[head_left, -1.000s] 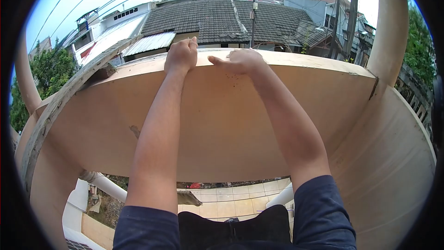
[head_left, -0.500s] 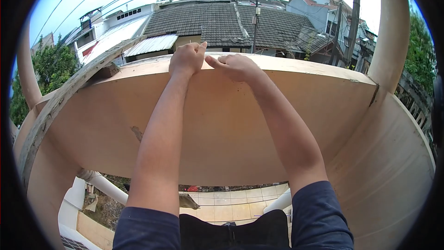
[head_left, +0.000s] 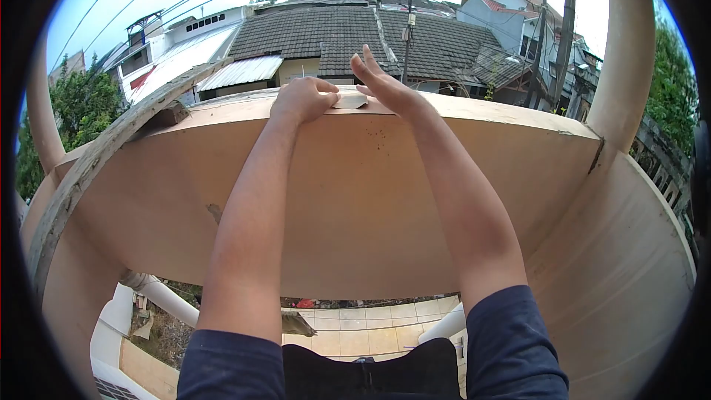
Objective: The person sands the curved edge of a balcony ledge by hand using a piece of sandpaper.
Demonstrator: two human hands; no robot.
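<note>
My left hand (head_left: 302,100) is closed at the top of a peach-painted wall (head_left: 348,200), its fingertips pinching the edge of a small flat grey piece (head_left: 350,101) with a rounded outline. I cannot make out what kind of thing the piece is; it lies against the ledge (head_left: 474,109) between my two hands. Just right of it, my right hand (head_left: 389,92) is raised, fingers apart and pointing up, with nothing in it. Dark specks (head_left: 378,141) dot the wall face below.
A rough grey beam (head_left: 111,144) slants across the left side. Round columns stand at left (head_left: 46,104) and right (head_left: 629,44). Below the wall a tiled floor (head_left: 355,322) shows far down. Tiled roofs (head_left: 311,30) and overhead wires lie beyond.
My right hand has turned from thumb-side against the ledge to upright with spread fingers. My left thumb has lowered, and the grey piece now shows between the hands.
</note>
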